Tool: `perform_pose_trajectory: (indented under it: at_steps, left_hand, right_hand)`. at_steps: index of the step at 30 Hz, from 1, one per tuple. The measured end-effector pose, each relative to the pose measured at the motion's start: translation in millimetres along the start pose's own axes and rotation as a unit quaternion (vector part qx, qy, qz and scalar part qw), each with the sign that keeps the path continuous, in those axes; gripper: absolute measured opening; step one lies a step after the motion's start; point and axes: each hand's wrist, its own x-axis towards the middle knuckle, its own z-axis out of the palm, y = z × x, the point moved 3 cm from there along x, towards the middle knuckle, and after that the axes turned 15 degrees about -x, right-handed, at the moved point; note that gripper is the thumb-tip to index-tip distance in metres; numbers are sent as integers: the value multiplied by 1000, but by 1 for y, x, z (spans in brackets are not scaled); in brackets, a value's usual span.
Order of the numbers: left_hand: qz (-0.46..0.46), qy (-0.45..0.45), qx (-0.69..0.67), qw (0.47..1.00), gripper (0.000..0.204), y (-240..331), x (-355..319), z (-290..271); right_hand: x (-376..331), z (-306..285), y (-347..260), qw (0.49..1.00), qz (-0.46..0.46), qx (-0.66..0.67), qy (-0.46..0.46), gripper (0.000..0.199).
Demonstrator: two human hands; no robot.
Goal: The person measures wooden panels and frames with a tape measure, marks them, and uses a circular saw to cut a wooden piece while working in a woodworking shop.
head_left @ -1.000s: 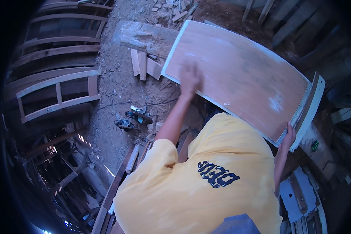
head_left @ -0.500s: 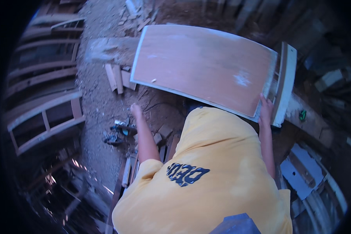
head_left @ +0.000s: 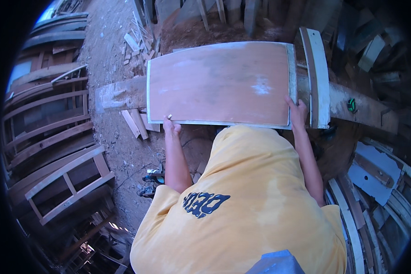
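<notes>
A broad reddish-brown wooden panel [head_left: 214, 84] with pale edges and a gently curved far side lies in front of me. My right hand [head_left: 298, 113] grips its right edge near the close corner, fingertips over the surface. At the near left corner, my left hand [head_left: 171, 128] closes on the panel's edge. A tiny pale piece [head_left: 169, 117], too small to name, rests by those fingertips. Just right of the panel stands a curved wooden part [head_left: 318, 77] with a white face. The underside of the panel is hidden.
The panel lies across a long plank [head_left: 119, 96], with a green and black tape measure [head_left: 351, 105] at right. Wood offcuts [head_left: 135, 124] and a blue-black power tool [head_left: 151, 180] lie on the ground. Curved wooden frames [head_left: 71, 182] stack up at left; more boards [head_left: 374, 173] lie at right.
My left hand has moved from the air left of the panel onto its near left edge. My right hand keeps its grip. The view has turned, so the panel appears straighter.
</notes>
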Motion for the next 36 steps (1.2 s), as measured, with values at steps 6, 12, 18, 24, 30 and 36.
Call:
perform_pose_trajectory:
  at_steps: [6,12,18,24,30,36]
  left_hand:
    - [-19,43,114,992,39,-26,-18,3]
    - [-25,45,169,984,46,-39,-23,-2]
    - [-41,64,221,972,58,-27,-26,-18]
    - [4,119,262,958,61,-38,-35,-39]
    - [65,68,522,848,50,-46,-119,-63]
    - [186,-74,758,621,56,-86,-200,-53]
  right_hand:
    - [32,-7,51,995,29,87,-28,51]
    - [41,-2,66,999,42,8,-34,54]
    - [60,-6,86,998,12,-66,-5,52]
    - [153,-133,159,931,3,-281,231,51]
    - [224,-180,177,889,53,-412,194,77]
    - [267,-188,266,875,120,-426,193,77]
